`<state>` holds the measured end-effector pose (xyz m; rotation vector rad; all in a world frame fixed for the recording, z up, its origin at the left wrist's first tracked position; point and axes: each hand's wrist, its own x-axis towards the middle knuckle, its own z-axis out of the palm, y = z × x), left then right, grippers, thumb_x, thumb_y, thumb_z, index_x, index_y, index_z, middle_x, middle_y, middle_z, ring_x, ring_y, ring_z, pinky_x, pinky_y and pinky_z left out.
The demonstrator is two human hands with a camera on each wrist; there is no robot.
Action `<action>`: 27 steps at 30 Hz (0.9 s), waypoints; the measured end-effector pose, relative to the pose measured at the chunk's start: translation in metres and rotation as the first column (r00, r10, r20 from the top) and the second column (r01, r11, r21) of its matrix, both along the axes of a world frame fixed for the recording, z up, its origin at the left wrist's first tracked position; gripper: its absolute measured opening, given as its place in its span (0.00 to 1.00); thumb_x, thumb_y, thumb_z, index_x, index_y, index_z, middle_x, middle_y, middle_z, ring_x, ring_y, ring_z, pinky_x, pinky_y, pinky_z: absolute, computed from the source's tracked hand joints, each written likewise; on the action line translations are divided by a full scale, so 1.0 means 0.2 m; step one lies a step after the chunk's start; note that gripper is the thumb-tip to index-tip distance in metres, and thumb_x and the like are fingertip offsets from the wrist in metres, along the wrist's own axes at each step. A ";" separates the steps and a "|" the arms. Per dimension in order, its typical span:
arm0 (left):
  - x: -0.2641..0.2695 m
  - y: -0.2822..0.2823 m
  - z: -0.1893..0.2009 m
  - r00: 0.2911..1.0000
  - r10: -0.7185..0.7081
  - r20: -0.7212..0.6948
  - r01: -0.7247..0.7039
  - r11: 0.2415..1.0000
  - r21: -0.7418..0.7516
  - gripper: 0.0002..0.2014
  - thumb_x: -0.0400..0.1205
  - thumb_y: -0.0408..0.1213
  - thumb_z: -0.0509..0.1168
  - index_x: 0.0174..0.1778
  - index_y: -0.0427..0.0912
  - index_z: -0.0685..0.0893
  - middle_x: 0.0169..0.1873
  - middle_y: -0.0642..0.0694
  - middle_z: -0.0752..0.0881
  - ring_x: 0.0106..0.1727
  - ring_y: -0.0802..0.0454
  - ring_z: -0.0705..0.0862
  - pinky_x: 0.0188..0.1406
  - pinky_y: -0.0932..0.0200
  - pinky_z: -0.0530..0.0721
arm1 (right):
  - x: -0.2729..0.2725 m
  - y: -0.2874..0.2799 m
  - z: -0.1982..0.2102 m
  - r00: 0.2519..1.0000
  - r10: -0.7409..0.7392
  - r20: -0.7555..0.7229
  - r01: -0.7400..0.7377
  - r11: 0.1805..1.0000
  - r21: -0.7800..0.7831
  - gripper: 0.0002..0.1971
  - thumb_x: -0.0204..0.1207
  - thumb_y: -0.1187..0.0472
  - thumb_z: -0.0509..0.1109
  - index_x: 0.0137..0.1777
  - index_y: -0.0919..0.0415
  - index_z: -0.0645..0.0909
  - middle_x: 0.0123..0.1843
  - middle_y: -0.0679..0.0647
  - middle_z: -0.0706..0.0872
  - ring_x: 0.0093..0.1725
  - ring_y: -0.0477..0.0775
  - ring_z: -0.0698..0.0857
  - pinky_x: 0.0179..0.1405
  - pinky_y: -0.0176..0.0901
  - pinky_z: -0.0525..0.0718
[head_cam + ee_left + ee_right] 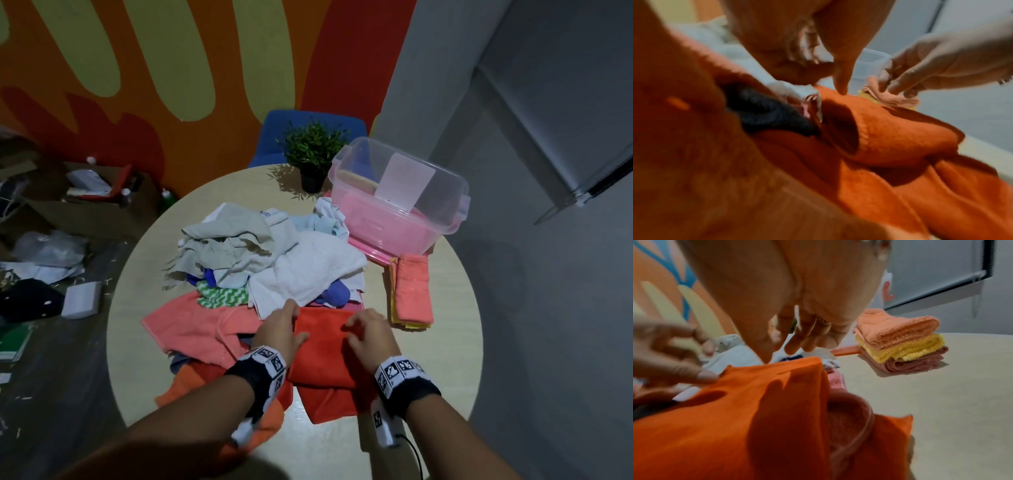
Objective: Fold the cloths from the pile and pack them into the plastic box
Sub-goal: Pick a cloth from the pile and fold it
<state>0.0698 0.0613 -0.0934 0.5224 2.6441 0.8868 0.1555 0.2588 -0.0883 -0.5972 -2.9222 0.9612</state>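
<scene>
An orange-red cloth (322,346) lies folded near the front of the round table (342,442), on top of other orange cloths. My left hand (291,318) rests on its left edge, fingers stretched forward and thumb on the fabric. In the left wrist view one fingertip of the left hand (839,84) touches the cloth (900,133). My right hand (359,325) sits over the cloth's right part with loosely bent fingers that hold nothing. The right wrist view shows the right hand (803,340) just above the cloth (756,402). The clear plastic box (459,205) stands at the back right with pink cloth inside.
A mixed pile of cloths (274,253) fills the table's middle. A folded salmon and yellow stack (411,291) lies right of my hands, in front of the box. A potted plant (313,150) stands at the back, a blue chair (308,116) behind it. Clutter covers the floor at left.
</scene>
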 end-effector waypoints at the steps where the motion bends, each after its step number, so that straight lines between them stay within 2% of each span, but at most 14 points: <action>1: 0.01 0.02 0.02 0.993 -0.056 -0.105 0.052 0.998 -0.035 0.18 0.75 0.41 0.76 0.50 0.51 0.72 0.44 0.52 0.77 0.43 0.51 0.79 0.41 0.54 0.78 | 0.03 -0.02 -0.01 0.995 0.080 0.056 -0.079 0.997 -0.015 0.11 0.68 0.60 0.78 0.45 0.47 0.81 0.50 0.46 0.81 0.56 0.53 0.79 0.65 0.47 0.75; 3: 0.02 0.07 0.03 0.970 -0.199 -0.142 0.197 0.980 -0.027 0.14 0.74 0.39 0.75 0.47 0.52 0.75 0.44 0.54 0.75 0.48 0.50 0.78 0.46 0.53 0.80 | 0.08 -0.05 -0.04 0.957 0.223 0.184 -0.225 0.974 -0.011 0.18 0.63 0.49 0.82 0.50 0.49 0.83 0.54 0.47 0.79 0.57 0.52 0.75 0.65 0.47 0.73; 5: 0.04 0.11 0.00 0.911 -0.413 0.014 0.413 0.909 -0.059 0.13 0.71 0.39 0.75 0.47 0.51 0.80 0.45 0.53 0.77 0.52 0.49 0.79 0.51 0.53 0.79 | 0.12 -0.09 -0.07 0.886 0.307 0.347 -0.347 0.936 0.059 0.32 0.57 0.43 0.82 0.61 0.51 0.79 0.61 0.48 0.73 0.59 0.54 0.71 0.63 0.47 0.73; 6: 0.06 0.11 -0.03 0.856 -0.509 0.097 0.518 0.844 -0.142 0.18 0.68 0.43 0.77 0.52 0.51 0.81 0.49 0.52 0.77 0.54 0.48 0.77 0.53 0.53 0.79 | 0.14 -0.10 -0.08 0.857 0.322 0.403 -0.396 0.911 0.114 0.36 0.57 0.43 0.82 0.65 0.51 0.75 0.64 0.49 0.70 0.61 0.55 0.70 0.63 0.48 0.73; 8: 0.09 0.09 -0.07 0.768 -0.623 0.151 0.626 0.679 -0.383 0.31 0.66 0.46 0.78 0.64 0.50 0.75 0.59 0.48 0.74 0.59 0.44 0.73 0.58 0.46 0.79 | 0.17 -0.11 -0.10 0.847 0.336 0.413 -0.446 0.870 0.208 0.35 0.62 0.52 0.78 0.70 0.51 0.72 0.69 0.49 0.69 0.64 0.58 0.71 0.66 0.48 0.74; 10: 0.10 0.07 -0.10 0.736 -0.669 0.105 0.627 0.615 -0.478 0.33 0.69 0.39 0.77 0.69 0.47 0.72 0.65 0.44 0.72 0.64 0.40 0.72 0.62 0.42 0.78 | 0.21 -0.11 -0.12 0.869 0.350 0.349 -0.448 0.856 0.257 0.30 0.65 0.59 0.73 0.70 0.51 0.74 0.70 0.49 0.72 0.64 0.58 0.74 0.67 0.49 0.76; 12: 0.08 0.05 -0.10 0.743 -0.663 0.091 0.629 0.645 -0.434 0.27 0.75 0.36 0.73 0.71 0.46 0.75 0.66 0.43 0.74 0.66 0.40 0.73 0.65 0.45 0.76 | 0.23 -0.10 -0.12 0.898 0.337 0.283 -0.410 0.873 0.264 0.26 0.67 0.61 0.69 0.67 0.52 0.77 0.69 0.49 0.74 0.64 0.58 0.76 0.66 0.50 0.77; 14: 0.03 0.03 -0.08 0.773 -0.629 0.080 0.619 0.721 -0.312 0.20 0.79 0.39 0.69 0.68 0.47 0.81 0.64 0.44 0.80 0.65 0.41 0.77 0.65 0.50 0.76 | 0.22 -0.08 -0.09 0.931 0.292 0.219 -0.343 0.906 0.249 0.22 0.68 0.60 0.67 0.64 0.54 0.80 0.66 0.50 0.78 0.63 0.58 0.77 0.63 0.50 0.77; 17: -0.02 -0.01 0.02 0.850 -0.524 0.050 0.526 0.841 -0.126 0.14 0.79 0.44 0.65 0.59 0.48 0.86 0.54 0.45 0.89 0.57 0.44 0.85 0.57 0.56 0.80 | 0.19 -0.03 0.00 0.987 0.144 0.068 -0.154 0.973 0.170 0.17 0.69 0.58 0.65 0.57 0.54 0.84 0.56 0.52 0.86 0.58 0.58 0.82 0.59 0.49 0.78; 20: -0.07 -0.01 0.18 0.943 -0.333 0.008 0.328 0.932 0.154 0.11 0.79 0.43 0.66 0.57 0.55 0.84 0.43 0.48 0.90 0.42 0.53 0.87 0.45 0.60 0.83 | 0.12 0.01 0.19 0.988 -0.034 -0.148 0.023 0.997 -0.078 0.12 0.73 0.63 0.67 0.54 0.49 0.83 0.47 0.47 0.88 0.46 0.46 0.84 0.49 0.39 0.80; 21: -0.09 0.00 0.23 0.964 -0.267 0.015 0.255 0.934 0.251 0.10 0.80 0.41 0.68 0.56 0.56 0.84 0.39 0.50 0.89 0.36 0.56 0.86 0.40 0.61 0.83 | 0.10 0.02 0.26 0.975 -0.080 -0.208 0.048 0.987 -0.153 0.13 0.75 0.66 0.69 0.54 0.47 0.82 0.46 0.43 0.88 0.45 0.39 0.84 0.48 0.33 0.79; 23: -0.13 0.02 0.29 0.984 -0.171 0.056 0.136 0.911 0.389 0.07 0.81 0.40 0.69 0.54 0.56 0.84 0.34 0.51 0.87 0.31 0.59 0.83 0.35 0.64 0.81 | 0.07 0.04 0.36 0.944 -0.151 -0.293 0.074 0.963 -0.257 0.16 0.78 0.66 0.71 0.56 0.43 0.80 0.49 0.38 0.87 0.50 0.34 0.84 0.51 0.25 0.78; 25: -0.16 0.03 0.31 0.986 -0.129 0.107 0.072 0.901 0.427 0.05 0.82 0.43 0.70 0.53 0.55 0.86 0.40 0.54 0.89 0.39 0.60 0.86 0.43 0.62 0.83 | 0.05 0.07 0.38 0.937 -0.197 -0.289 0.099 0.941 -0.323 0.15 0.79 0.64 0.72 0.59 0.42 0.79 0.52 0.42 0.88 0.52 0.37 0.85 0.54 0.31 0.81; 27: -0.17 0.03 0.26 0.976 -0.099 0.194 0.021 0.930 0.366 0.08 0.81 0.44 0.72 0.55 0.53 0.87 0.46 0.53 0.90 0.48 0.57 0.87 0.52 0.60 0.83 | 0.04 0.08 0.32 0.958 -0.219 -0.184 0.151 0.933 -0.326 0.14 0.79 0.62 0.73 0.62 0.47 0.80 0.52 0.46 0.88 0.52 0.46 0.87 0.54 0.41 0.84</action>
